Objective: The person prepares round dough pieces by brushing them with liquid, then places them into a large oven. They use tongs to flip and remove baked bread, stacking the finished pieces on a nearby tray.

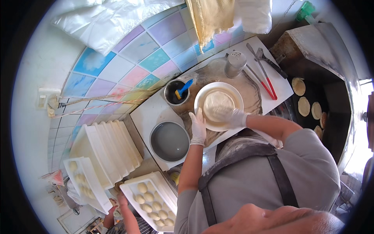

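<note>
A white round dish (pixel 199 95) stands on the floury worktop before me, with pale flattened dough (pixel 217 102) in it. My left hand (pixel 198 125), in a translucent glove, rests with spread fingers against the dish's near left rim. My gloved right hand (pixel 235 118) is blurred by motion over the right side of the dough; its fingers are too blurred to read. Left of the dish is a metal pot (pixel 175 101) holding a blue-handled brush (pixel 185 86). Nearer, a round metal basin (pixel 169 142) holds greyish liquid. A shaker with a perforated lid (pixel 235 64) stands beyond the dish.
Red-handled tongs (pixel 267 84) and a black-handled tool (pixel 271 63) lie at the worktop's far right. Beyond is a dark griddle (pixel 309 96) with several flatbreads (pixel 304 106). Stacked white trays (pixel 108 152) and a tray of dough balls (pixel 155 201) stand left, beside another person's arms (pixel 127 212).
</note>
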Demonstrator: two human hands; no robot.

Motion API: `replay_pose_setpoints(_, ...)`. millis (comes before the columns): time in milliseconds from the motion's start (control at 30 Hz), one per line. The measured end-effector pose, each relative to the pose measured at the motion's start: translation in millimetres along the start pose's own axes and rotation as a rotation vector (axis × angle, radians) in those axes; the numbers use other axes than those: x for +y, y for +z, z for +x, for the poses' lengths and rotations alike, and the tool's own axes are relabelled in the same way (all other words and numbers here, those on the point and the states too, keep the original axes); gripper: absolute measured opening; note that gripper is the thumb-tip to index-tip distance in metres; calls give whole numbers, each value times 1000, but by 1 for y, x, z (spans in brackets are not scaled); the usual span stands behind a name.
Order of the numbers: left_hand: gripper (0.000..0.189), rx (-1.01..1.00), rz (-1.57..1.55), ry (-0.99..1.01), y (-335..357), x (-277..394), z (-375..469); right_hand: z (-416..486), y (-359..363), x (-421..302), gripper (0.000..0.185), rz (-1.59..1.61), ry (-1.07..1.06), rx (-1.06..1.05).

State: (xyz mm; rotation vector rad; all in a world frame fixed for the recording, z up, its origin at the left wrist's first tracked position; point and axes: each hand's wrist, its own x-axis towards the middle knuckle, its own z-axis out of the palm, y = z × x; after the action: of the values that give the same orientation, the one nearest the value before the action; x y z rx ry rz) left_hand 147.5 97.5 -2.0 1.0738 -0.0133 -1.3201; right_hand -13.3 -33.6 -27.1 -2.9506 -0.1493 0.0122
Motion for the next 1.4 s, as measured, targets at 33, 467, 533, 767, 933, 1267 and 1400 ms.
replay_pose_setpoints(33, 77, 4, 6, 8, 2, 3, 2, 5, -8, 12, 63, -35, 91, 5)
replay_pose_setpoints(467, 36, 322, 865, 131, 14, -7, 57, -19, -38, 27, 62, -12, 353, 38)
replay_pose_setpoints(533, 32, 277, 1306, 152, 27, 2, 56, -25, -32, 31, 52, 113, 608, 259)
replay_pose_setpoints(767, 21, -219, 1562, 448, 64, -33, 2, 3, -10, -22, 31, 1255, 1349, 511)
replay_pose_setpoints(933, 28, -9, 902, 295, 135, -63, -19, -148, -58, -21, 31, 1313, 893, 655)
replay_pose_setpoints(1267, 36, -838, 550, -746, 339, -362, 65, -449, -6, -57, 46, 1446, 1640, 1392)
replay_pose_setpoints(1400, 35, -1015, 1151, -263, 409, -438, 89, -517, 59, -14, 42, 824, 1939, 1248)
